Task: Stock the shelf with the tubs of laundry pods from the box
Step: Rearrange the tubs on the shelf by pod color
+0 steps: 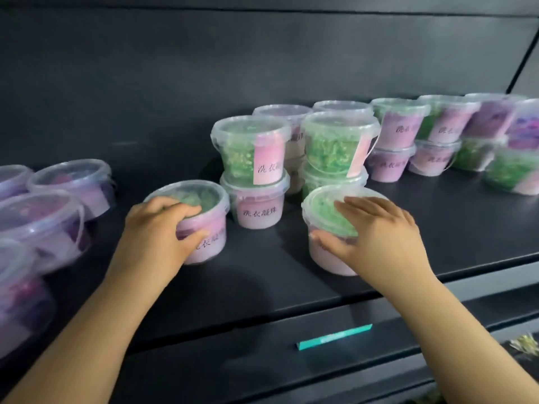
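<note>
Two clear tubs of green laundry pods with pink labels stand on the dark shelf (262, 275). My left hand (159, 228) grips the left tub (204, 217) from its near side, fingers curled over the lid and thumb on the label. My right hand (376, 231) holds the right tub (323, 225), fingers spread over the lid and thumb against its side. Just behind them stand two-high stacks of tubs (253, 167), green on top. The box is out of sight.
More stacked tubs (437, 135) run along the back right of the shelf. Several purple tubs (43, 217) crowd the left end. A teal price tag (335, 336) sits on the shelf's front rail. The shelf's black back wall rises behind.
</note>
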Motion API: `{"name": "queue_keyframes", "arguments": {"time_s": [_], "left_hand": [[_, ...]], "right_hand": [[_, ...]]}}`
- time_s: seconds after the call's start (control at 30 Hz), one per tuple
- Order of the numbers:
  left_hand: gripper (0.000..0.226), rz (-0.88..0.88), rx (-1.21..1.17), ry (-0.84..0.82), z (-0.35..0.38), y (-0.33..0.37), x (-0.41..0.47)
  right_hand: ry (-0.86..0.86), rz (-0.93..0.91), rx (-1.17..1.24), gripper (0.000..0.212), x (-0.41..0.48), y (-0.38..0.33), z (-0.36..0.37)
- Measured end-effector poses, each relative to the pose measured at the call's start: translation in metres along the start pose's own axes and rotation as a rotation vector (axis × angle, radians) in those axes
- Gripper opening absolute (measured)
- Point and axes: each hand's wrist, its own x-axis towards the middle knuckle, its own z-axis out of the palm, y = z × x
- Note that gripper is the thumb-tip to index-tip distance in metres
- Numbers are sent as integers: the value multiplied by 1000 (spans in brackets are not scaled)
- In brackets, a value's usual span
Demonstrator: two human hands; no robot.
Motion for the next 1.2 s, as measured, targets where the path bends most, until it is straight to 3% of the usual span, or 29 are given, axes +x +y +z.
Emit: {"name": "queue_keyframes", "arguments": {"time_s": [0.27,0.4,0.57,0.67,0.73,0.8,0.83,0.97,1.03,1.2], "left_hand": [[42,290,-253,-67,-11,34,-41],[46,357,-270,-33,4,55,-37],[46,405,-304,-87,16,84,-22],[71,366,-340,-299,-6,89,-3],[86,342,-387,-211,-29,86,19],[80,326,-350,22,-40,87,51],[79,288,-284,30,-38,89,72],[80,204,-3,-236,-3,86,120],[71,217,-19,-201,11,75,126],[63,135,55,-159,12,47,144]], "right_hand": [[24,62,87,67,-4,-10,3],[11,165,116,42,-11,-12,-14],[-69,322,93,42,-11,0,-25],[-109,319,218,40,0,8,-40],[-39,206,293,41,15,10,-55],[32,96,283,46,44,7,-63],[43,60,257,50,63,5,-64],[-187,-7,56,64,127,1,-44],[-294,16,-37,61,136,9,-33],[-317,111,16,56,132,22,-35]]}}
